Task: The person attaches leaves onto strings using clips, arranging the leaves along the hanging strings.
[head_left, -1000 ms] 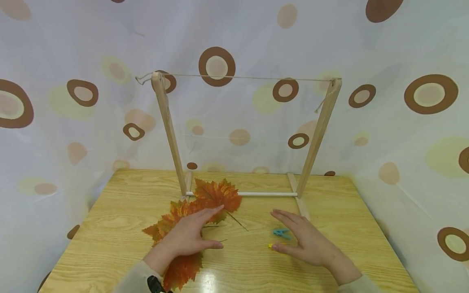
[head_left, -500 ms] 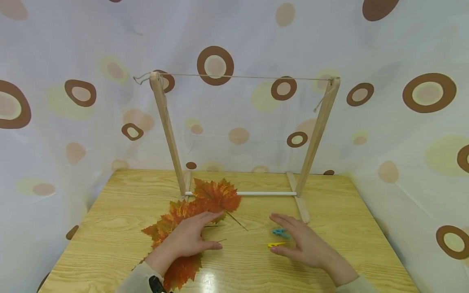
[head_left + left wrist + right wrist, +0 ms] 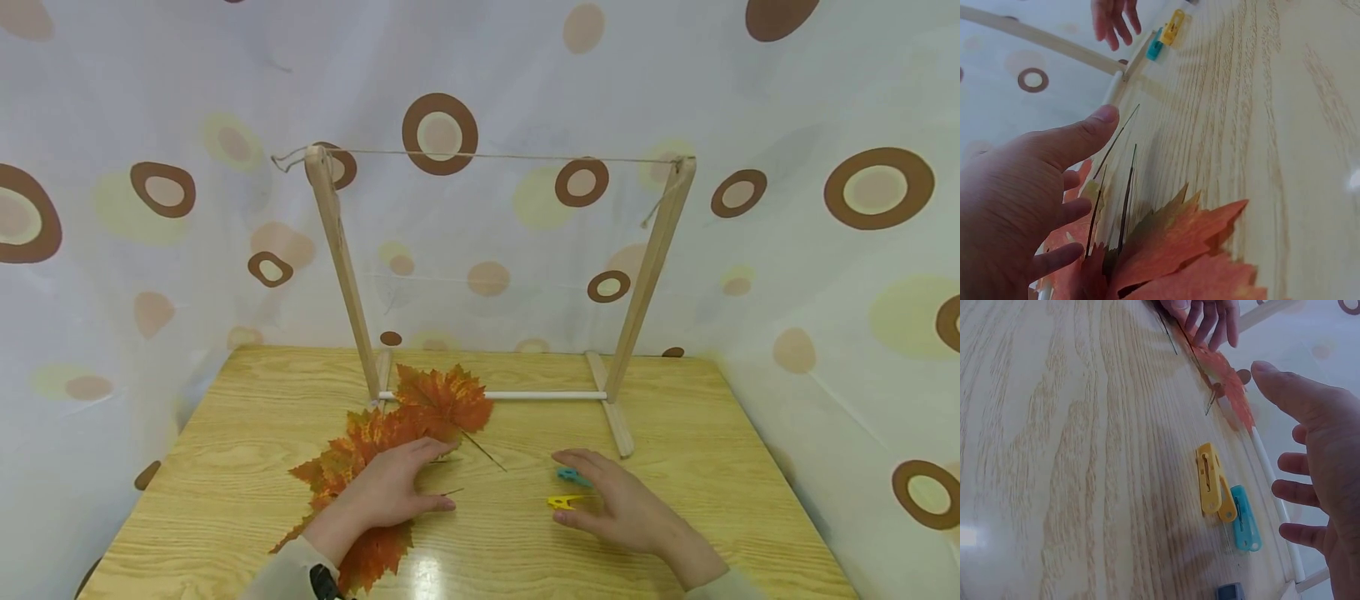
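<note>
My left hand (image 3: 390, 490) hovers over several orange-red artificial maple leaves (image 3: 444, 402), fingers loosely spread and nothing in its grasp. Thin dark stems (image 3: 1126, 206) reach out from the leaves past its thumb, towards the middle. On the other side, my right hand (image 3: 630, 510) hangs above a yellow clothespin (image 3: 561, 502) and a teal clothespin (image 3: 573, 476), its thumb and fingers apart. The right wrist view shows the yellow clothespin (image 3: 1209, 479) lying beside the teal one (image 3: 1245, 519), both below the palm. A dark object (image 3: 1230, 591) is partly cut off at that view's lower edge.
A wooden frame stands at the back, with a left post (image 3: 341, 267), a right post (image 3: 651, 279) and a white bottom rod (image 3: 546, 396). A thin string (image 3: 510, 157) runs between the post tops. Patterned cloth (image 3: 487, 75) hangs behind the wood-grain table (image 3: 480, 550).
The fingers of both hands have dropped slightly towards the table, the right hand's more clearly, and more of the yellow clothespin shows. Leaves, clothespins and frame stay in place.
</note>
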`<state>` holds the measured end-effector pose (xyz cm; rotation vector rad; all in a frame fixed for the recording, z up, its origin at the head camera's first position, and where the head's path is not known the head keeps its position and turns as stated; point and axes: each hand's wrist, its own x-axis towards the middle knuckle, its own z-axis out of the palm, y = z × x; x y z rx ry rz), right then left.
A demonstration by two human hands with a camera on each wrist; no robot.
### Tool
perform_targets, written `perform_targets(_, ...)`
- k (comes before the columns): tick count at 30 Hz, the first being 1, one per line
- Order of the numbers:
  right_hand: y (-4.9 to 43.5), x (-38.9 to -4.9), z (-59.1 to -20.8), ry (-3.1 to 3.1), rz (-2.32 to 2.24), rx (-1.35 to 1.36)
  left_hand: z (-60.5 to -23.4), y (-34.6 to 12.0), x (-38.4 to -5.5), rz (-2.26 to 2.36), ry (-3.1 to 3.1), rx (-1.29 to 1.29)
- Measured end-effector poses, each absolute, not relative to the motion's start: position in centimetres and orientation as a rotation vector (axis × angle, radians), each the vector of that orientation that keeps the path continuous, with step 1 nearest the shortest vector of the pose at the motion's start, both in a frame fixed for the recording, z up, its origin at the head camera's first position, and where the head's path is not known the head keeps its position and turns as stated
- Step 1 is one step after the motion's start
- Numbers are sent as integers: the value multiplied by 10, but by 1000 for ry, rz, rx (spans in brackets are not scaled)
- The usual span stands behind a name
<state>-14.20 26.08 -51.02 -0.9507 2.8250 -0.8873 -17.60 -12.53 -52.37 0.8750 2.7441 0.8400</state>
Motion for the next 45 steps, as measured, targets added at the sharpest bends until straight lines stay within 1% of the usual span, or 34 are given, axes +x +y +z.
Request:
perform_targets(22,265,-140,-521,2793,-907,-925,-534,-120,-179,865,2723,968)
perform_targets(34,267,-138,-526,2783,-940,-924,-541,-119,-180,952,2652,959)
perform_targets(38,267,-138,-526,2770,-977,-953,-542,-119,-181,968,2637,948)
perform_targets(45,267,-139,-531,2693,-1111,-1082,-545,-119,-182,995,2624,939)
